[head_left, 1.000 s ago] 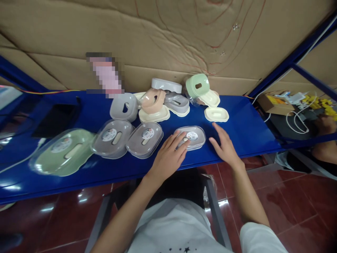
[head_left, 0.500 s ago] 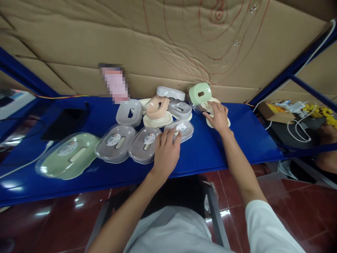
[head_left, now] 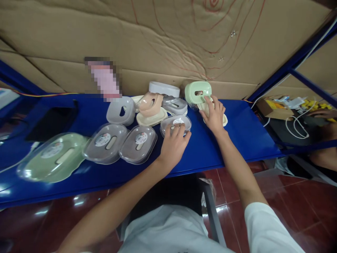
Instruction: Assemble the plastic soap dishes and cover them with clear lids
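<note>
My left hand [head_left: 174, 144] rests its spread fingers on the clear lid of a small grey plastic box [head_left: 175, 125] with a round label. My right hand [head_left: 214, 115] is open, fingers apart, with fingertips at the lower edge of a light green plastic box [head_left: 198, 92] that has an oval slot. Under that hand lies a cream lid-like piece [head_left: 225, 120], partly hidden. A peach slotted piece [head_left: 150, 105] sits on a cream base [head_left: 152, 119] to the left, beside another grey slotted piece [head_left: 175, 104].
Two lidded grey boxes [head_left: 138, 144] and a larger green one [head_left: 54, 158] line the front of the blue table [head_left: 195, 149]. A grey slotted box [head_left: 121, 110] and a white one [head_left: 164, 89] stand behind. A dark phone-like slab [head_left: 52, 123] lies left; a cardboard wall [head_left: 158, 45] rises behind.
The small grey box under my left hand now sits apart from the grey box beside it. My right hand has moved closer to the green box. The view has shifted slightly.
</note>
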The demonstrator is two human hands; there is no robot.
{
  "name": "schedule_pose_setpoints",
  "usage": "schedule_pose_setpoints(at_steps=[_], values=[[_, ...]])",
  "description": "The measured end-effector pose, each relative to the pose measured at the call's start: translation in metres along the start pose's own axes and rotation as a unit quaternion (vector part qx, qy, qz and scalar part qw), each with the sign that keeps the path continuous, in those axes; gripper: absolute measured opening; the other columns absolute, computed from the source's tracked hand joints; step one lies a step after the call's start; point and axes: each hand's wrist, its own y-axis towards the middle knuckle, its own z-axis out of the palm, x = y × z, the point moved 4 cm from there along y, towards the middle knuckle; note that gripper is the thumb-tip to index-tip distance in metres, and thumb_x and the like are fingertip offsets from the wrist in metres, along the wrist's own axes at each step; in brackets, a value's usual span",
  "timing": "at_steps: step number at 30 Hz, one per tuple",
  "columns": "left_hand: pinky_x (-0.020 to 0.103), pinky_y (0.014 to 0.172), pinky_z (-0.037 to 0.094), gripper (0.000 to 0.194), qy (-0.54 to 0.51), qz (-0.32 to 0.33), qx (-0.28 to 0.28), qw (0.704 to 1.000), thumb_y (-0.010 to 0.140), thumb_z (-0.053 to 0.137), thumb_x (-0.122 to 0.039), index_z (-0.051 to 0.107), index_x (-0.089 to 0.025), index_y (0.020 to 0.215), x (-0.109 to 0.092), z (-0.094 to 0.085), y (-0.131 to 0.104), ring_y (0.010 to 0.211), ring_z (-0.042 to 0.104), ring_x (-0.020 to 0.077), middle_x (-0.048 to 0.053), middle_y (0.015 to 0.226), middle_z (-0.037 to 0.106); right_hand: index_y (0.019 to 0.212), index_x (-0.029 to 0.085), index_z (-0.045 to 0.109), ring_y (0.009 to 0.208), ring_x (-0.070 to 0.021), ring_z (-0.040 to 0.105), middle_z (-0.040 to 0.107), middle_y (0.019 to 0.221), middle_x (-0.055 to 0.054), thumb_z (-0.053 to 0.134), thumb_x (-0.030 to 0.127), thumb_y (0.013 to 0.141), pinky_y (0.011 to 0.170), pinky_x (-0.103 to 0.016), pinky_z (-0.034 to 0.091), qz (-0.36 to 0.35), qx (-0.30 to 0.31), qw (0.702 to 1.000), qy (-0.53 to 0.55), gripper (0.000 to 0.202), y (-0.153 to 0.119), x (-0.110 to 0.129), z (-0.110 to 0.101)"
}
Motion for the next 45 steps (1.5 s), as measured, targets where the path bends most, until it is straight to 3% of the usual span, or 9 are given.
schedule_pose_setpoints(at_steps=[5, 9, 15, 22, 27, 30, 36, 42, 45], values=[[0.064, 0.113, 0.047, 0.034, 0.033, 0.0, 0.01, 0.999, 0.095, 0.058, -0.006, 0.074, -0.011, 0.124, 0.009, 0.0, -0.004, 0.135, 0.059, 0.0435, 0.025, 0.143, 0.063, 0.134, 0.026, 0.067, 0.142, -0.035, 0.053, 0.065, 0.15, -0.013, 0.056, 0.042, 0.107, 0.117, -0.057, 0.034, -0.014, -0.021, 1.0, 0.014, 0.033, 0.005, 0.003, 0.002], [0.064, 0.112, 0.048, 0.031, 0.05, 0.008, 0.018, 0.999, 0.094, 0.059, -0.006, 0.075, -0.013, 0.119, 0.011, -0.003, -0.006, 0.131, 0.06, 0.0423, 0.023, 0.138, 0.065, 0.123, 0.024, 0.066, 0.133, -0.0301, 0.062, 0.072, 0.136, -0.012, 0.048, 0.045, 0.111, 0.117, -0.055, 0.033, -0.002, -0.08, 0.996, 0.044, 0.03, 0.002, 0.002, -0.017], [0.064, 0.11, 0.05, 0.03, 0.067, 0.05, -0.023, 0.996, 0.097, 0.053, -0.004, 0.075, -0.011, 0.117, 0.01, -0.003, -0.013, 0.129, 0.063, 0.0417, 0.024, 0.138, 0.066, 0.123, 0.022, 0.06, 0.126, -0.036, 0.064, 0.071, 0.127, -0.017, 0.047, 0.044, 0.105, 0.111, -0.058, 0.038, 0.077, -0.134, 0.988, 0.013, 0.031, -0.011, -0.002, -0.043], [0.05, 0.11, 0.05, 0.023, 0.002, 0.209, -0.101, 0.973, 0.104, 0.055, -0.013, 0.075, -0.017, 0.115, -0.015, 0.005, -0.037, 0.123, 0.066, 0.0293, 0.014, 0.136, 0.072, 0.113, 0.023, 0.06, 0.1, -0.0335, 0.068, 0.074, 0.106, -0.013, 0.042, 0.045, 0.107, 0.098, -0.052, 0.046, 0.068, -0.076, 0.994, -0.036, 0.029, -0.004, 0.019, -0.013], [0.042, 0.103, 0.049, 0.017, -0.066, 0.234, -0.075, 0.967, 0.104, 0.06, -0.018, 0.073, -0.016, 0.113, -0.019, 0.01, -0.044, 0.119, 0.066, 0.0275, 0.013, 0.134, 0.072, 0.129, 0.017, 0.059, 0.114, -0.0402, 0.065, 0.072, 0.123, -0.02, 0.049, 0.053, 0.106, 0.1, -0.056, 0.045, 0.073, 0.016, 0.994, -0.079, 0.043, -0.002, 0.022, 0.004], [0.039, 0.096, 0.049, 0.011, -0.117, 0.233, -0.043, 0.964, 0.1, 0.065, -0.018, 0.071, -0.017, 0.11, -0.019, 0.012, -0.045, 0.114, 0.066, 0.0268, 0.012, 0.13, 0.071, 0.143, 0.016, 0.054, 0.123, -0.0421, 0.062, 0.069, 0.136, -0.023, 0.055, 0.045, 0.104, 0.101, -0.058, 0.045, 0.071, 0.051, 0.993, -0.085, 0.049, -0.005, 0.021, 0.007], [0.04, 0.085, 0.047, 0.006, -0.186, 0.174, -0.035, 0.966, 0.101, 0.062, -0.017, 0.068, -0.019, 0.102, -0.009, 0.011, -0.039, 0.101, 0.066, 0.0251, 0.009, 0.119, 0.07, 0.153, 0.016, 0.051, 0.127, -0.04, 0.062, 0.069, 0.143, -0.022, 0.05, 0.03, 0.101, 0.105, -0.057, 0.046, 0.061, 0.021, 0.997, -0.038, 0.054, -0.005, 0.017, 0.008], [0.04, 0.085, 0.047, 0.01, -0.217, 0.146, -0.046, 0.964, 0.104, 0.06, -0.018, 0.069, -0.019, 0.105, -0.003, 0.007, -0.036, 0.098, 0.065, 0.0236, 0.008, 0.115, 0.07, 0.151, 0.019, 0.055, 0.127, -0.0395, 0.063, 0.07, 0.142, -0.02, 0.052, 0.029, 0.098, 0.108, -0.059, 0.045, 0.068, 0.022, 0.997, -0.028, 0.054, -0.003, 0.012, 0.007], [0.039, 0.085, 0.049, 0.011, -0.24, 0.134, -0.046, 0.96, 0.105, 0.058, -0.018, 0.069, -0.019, 0.105, -0.002, 0.006, -0.036, 0.097, 0.066, 0.0225, 0.007, 0.115, 0.07, 0.148, 0.019, 0.057, 0.126, -0.0384, 0.064, 0.071, 0.141, -0.019, 0.052, 0.032, 0.099, 0.108, -0.057, 0.046, 0.065, 0.007, 0.997, -0.036, 0.051, -0.002, 0.005, -0.005]])
